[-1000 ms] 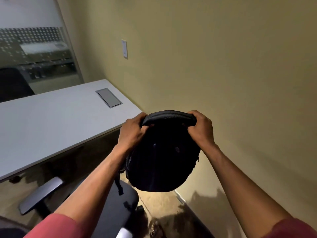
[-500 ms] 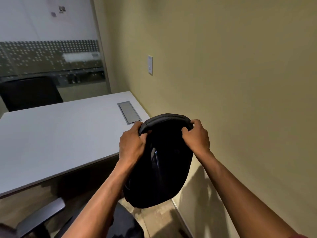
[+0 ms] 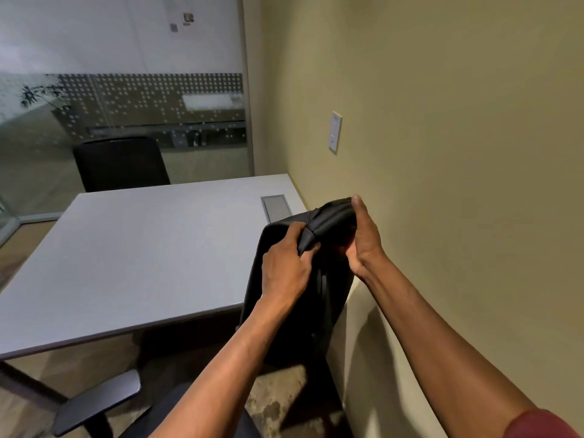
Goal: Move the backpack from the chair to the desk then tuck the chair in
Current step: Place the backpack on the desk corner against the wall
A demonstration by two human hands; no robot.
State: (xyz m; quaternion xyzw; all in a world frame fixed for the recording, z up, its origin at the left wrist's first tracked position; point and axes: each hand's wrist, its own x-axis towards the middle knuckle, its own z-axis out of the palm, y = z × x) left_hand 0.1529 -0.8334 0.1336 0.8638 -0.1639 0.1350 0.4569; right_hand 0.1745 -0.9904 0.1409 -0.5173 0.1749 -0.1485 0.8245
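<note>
A black backpack [image 3: 294, 311] hangs in the air at the near right corner of the white desk [image 3: 142, 263], its upper part over the desk edge and its lower part below it. My left hand [image 3: 284, 270] grips the top of the backpack on its left side. My right hand [image 3: 363, 241] grips the top on its right side, close to the wall. The office chair [image 3: 98, 403] sits low at the bottom left, with its grey armrest and part of its dark seat showing under my left arm.
A yellow wall [image 3: 442, 184] runs close along the right, with a white wall plate [image 3: 335, 131]. A grey cable hatch [image 3: 275, 207] sits in the desk near the wall. A second black chair [image 3: 121, 164] stands behind the desk, in front of a glass partition.
The backpack has risen off the chair and moved forward to the desk's corner. My hands have drawn closer together on its top, and my view has lifted toward the desk.
</note>
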